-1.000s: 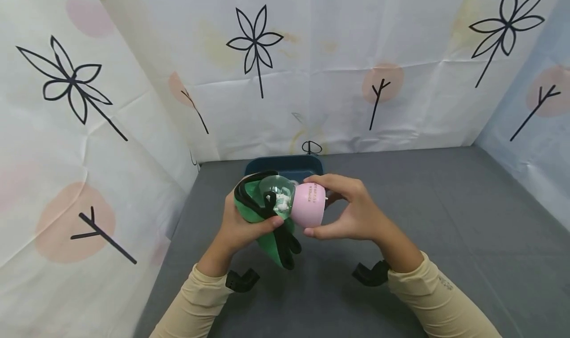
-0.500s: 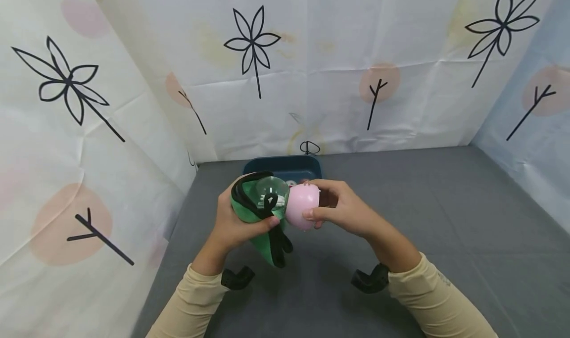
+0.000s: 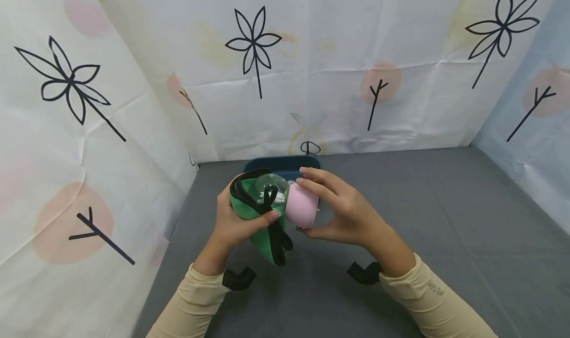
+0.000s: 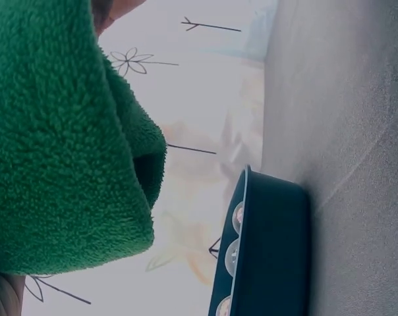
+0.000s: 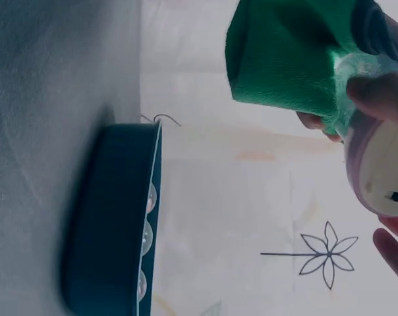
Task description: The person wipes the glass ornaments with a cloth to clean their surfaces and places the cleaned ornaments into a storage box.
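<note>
A snow globe with a clear dome and a pink base [image 3: 302, 207] lies sideways between both hands, above the grey table. White shapes show inside the dome. My left hand [image 3: 233, 227] grips a green cloth [image 3: 244, 207] with black trim, which wraps the dome's left side; its thumb presses over the trim. My right hand [image 3: 354, 212] holds the pink base, thumb below and fingers above. In the right wrist view the underside of the base [image 5: 383, 171] shows a small dark socket. Green cloth [image 4: 60, 145] hides the globe in the left wrist view.
A dark blue bin [image 3: 285, 163] stands behind the hands, near the back wall. Several clear round globes [image 4: 232, 257] sit inside it. Patterned fabric walls [image 3: 334, 105] enclose the back and sides of the grey table [image 3: 445, 204].
The right hand has shifted its fingers on the pink base and turned it; the printed lettering no longer shows. Both hands have moved slightly left, and the left keeps the cloth around the dome.
</note>
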`<state>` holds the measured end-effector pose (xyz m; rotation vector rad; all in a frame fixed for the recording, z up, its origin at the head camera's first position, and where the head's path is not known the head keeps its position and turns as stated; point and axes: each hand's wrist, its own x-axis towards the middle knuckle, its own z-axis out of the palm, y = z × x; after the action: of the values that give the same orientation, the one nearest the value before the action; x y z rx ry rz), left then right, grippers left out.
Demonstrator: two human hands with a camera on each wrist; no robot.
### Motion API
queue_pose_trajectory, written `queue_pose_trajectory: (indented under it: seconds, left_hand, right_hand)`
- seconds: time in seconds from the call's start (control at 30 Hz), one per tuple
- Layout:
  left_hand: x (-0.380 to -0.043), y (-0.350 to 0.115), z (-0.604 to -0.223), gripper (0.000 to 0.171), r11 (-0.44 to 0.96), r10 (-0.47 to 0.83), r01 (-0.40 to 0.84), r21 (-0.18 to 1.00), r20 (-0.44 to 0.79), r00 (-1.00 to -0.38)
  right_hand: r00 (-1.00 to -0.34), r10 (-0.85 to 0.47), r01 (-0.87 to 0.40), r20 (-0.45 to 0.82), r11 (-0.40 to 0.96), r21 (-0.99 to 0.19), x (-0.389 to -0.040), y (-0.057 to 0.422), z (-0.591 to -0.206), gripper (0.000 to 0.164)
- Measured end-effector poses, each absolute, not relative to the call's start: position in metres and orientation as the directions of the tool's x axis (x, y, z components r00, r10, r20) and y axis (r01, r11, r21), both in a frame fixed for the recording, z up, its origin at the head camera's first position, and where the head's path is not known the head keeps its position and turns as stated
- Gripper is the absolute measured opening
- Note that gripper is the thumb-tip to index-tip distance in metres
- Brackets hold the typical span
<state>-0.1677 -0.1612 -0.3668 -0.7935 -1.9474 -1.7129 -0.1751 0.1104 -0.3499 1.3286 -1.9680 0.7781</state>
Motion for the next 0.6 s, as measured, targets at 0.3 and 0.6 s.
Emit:
queue_pose_trajectory:
  seconds: [0.3,0.6]
  left_hand:
    - [-0.1662,-0.1604,-0.3669,0.069,0.046,0.160,0.662,0.748,0.648,-0.744]
    - [-0.1663,-0.1597,-0.3693,0.074,0.043,0.207,0.689,0.723,0.669,-0.714]
  right_hand:
    - [-0.231,-0.524,-0.961,0.820,0.255,-0.107,-0.1734,0.1066,-0.3480,0.084]
    - [-0.400,-0.483,-0.907,0.779,0.087,-0.411,-0.1704,0.1087,-0.3488,0.077]
